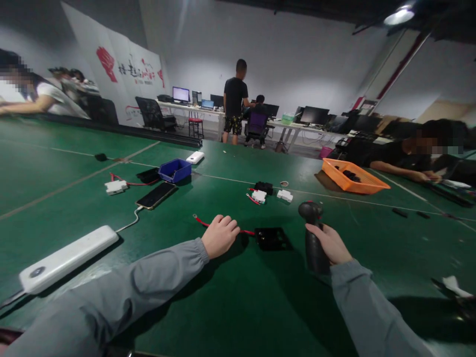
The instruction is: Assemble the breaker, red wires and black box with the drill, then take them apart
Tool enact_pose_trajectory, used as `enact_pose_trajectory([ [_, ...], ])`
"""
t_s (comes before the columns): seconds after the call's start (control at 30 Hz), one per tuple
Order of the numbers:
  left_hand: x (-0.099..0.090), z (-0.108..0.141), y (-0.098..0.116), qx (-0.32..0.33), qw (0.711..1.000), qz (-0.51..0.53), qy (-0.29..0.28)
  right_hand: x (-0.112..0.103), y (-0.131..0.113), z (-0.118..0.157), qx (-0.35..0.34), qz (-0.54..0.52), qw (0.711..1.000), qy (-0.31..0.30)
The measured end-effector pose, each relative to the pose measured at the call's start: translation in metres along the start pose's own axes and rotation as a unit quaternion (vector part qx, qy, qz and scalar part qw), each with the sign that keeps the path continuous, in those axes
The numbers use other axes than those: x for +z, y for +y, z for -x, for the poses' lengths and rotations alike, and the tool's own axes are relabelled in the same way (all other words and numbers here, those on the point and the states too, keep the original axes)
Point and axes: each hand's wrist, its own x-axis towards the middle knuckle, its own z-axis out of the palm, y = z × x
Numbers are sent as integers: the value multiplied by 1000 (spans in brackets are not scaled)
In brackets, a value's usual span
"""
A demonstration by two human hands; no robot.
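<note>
My left hand [220,236] is closed over a red cable [201,221] in the middle of the green table. The cable's ring end sticks out to the left, and its other end runs right to a flat black box [272,239]. The box lies on the table between my two hands. My right hand [332,243] is wrapped round the grip of a black handheld tool [315,245], which stands upright to the right of the box. Beyond the box are white connector pieces [259,196], a second white piece [285,195] and a small black part [264,187].
A blue bin [174,170] and a phone [156,195] lie to the left, with a long white power bank [69,259] nearer. An orange tray [353,176] with black parts stands at the right. People sit at both sides; others are by the far desks.
</note>
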Motion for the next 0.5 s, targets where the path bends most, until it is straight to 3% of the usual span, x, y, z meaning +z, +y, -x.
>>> enact_pose_trajectory([
  [0.1, -2, -1, 1, 3, 1000, -7, -9, -11, 27, -21, -4, 195, 980, 51],
  [0.2, -3, -3, 2, 5, 1000, -8, -15, -21, 40, -27, -5, 304, 950, 65],
  [0.5, -5, -4, 5, 0, 999, -15, -29, -22, 45, -24, 41, 350, 936, -7],
])
